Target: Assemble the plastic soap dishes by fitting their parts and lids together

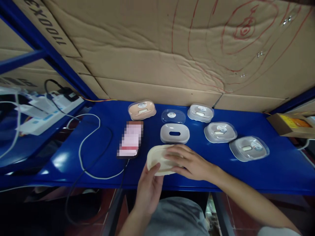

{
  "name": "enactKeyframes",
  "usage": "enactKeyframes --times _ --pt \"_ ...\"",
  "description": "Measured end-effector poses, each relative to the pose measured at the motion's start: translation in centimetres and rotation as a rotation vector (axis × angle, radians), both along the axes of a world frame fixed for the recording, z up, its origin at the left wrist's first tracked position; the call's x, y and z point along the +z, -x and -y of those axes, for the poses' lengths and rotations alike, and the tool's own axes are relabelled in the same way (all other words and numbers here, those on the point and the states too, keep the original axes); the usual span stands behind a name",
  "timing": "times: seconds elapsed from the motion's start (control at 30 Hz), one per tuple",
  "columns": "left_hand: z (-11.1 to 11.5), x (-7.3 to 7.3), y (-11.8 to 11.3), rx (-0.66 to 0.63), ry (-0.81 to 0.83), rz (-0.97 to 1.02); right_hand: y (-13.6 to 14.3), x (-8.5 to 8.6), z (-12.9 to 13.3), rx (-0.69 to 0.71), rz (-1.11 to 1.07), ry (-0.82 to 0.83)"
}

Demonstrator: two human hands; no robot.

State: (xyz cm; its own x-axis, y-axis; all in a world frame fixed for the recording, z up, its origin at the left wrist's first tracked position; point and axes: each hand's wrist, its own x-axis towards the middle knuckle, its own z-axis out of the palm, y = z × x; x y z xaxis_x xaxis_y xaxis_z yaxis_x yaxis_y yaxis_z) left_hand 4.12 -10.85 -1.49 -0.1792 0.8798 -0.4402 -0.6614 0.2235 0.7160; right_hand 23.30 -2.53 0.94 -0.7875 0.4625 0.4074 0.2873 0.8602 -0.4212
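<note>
My left hand (150,183) grips a cream-coloured, shallow oval plastic dish (157,155) from its near left side, thumb over the rim and fingers beneath. The dish is held slightly tilted above the front of the blue table. Over its right part lies my right hand (185,162), fingers apart and stretched across the inside. Whether those fingertips press on the surface is hard to tell. Just beyond the dish sits a white oval plastic shell (164,133) with an oblong hole. Behind that lies a clear oval lid (178,117) bearing a round sticker.
A peach oval box (135,113) stands at the back. Three whitish boxes with clear lids (200,113) line the right side. A phone (130,139) with a white cable (98,177) lies left. Power strips (46,119) and a cardboard box (279,126) flank the blue table (278,178).
</note>
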Motion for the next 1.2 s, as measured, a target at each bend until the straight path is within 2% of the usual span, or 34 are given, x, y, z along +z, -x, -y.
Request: enactKeyframes --times 0.1,0.23,0.33,0.43,0.5,0.63,0.73,0.9,0.97,1.03,1.13,1.2 --pt "-0.1 0.4 -0.1 -0.002 0.114 0.069 -0.7 -0.1 -0.9 -0.098 -0.039 -0.068" --pt "0.0 0.9 0.3 -0.014 0.16 0.205 -1.5 -1.0 -3.1 -0.32 0.058 -0.09" --pt "-0.3 1.2 0.9 -0.032 0.154 0.335 -1.7 -2.0 -4.2 -0.375 0.12 -0.091" --pt "-0.7 1.2 1.4 -0.024 0.146 0.433 -1.5 -2.0 -4.1 -0.399 0.093 -0.08" --pt "-1.1 1.1 1.6 -0.015 0.116 0.501 -1.2 -1.2 -3.3 -0.375 0.056 -0.061" --pt "-2.1 1.1 1.8 -0.028 -0.019 0.595 -0.3 0.2 -1.1 -0.21 0.007 -0.043" --pt "-2.8 1.1 1.8 -0.012 -0.085 0.561 0.5 0.0 -0.2 -0.155 0.032 -0.119" --pt "-3.8 0.9 1.2 0.091 -0.041 0.499 0.6 -1.0 -0.3 -0.135 0.121 -0.203" --pt "-3.9 0.8 1.1 0.097 -0.042 0.498 0.2 -1.1 -1.2 -0.11 0.12 -0.167" --pt "-3.9 0.6 1.0 0.069 -0.047 0.487 -0.2 -1.0 -3.0 -0.159 0.07 -0.107" --pt "-3.6 0.3 1.2 0.028 -0.026 0.453 -0.5 -1.2 -6.6 -0.402 0.027 -0.041" --pt "-3.5 0.3 1.3 0.011 -0.017 0.441 -0.3 -1.7 -8.8 -0.515 0.094 -0.036"
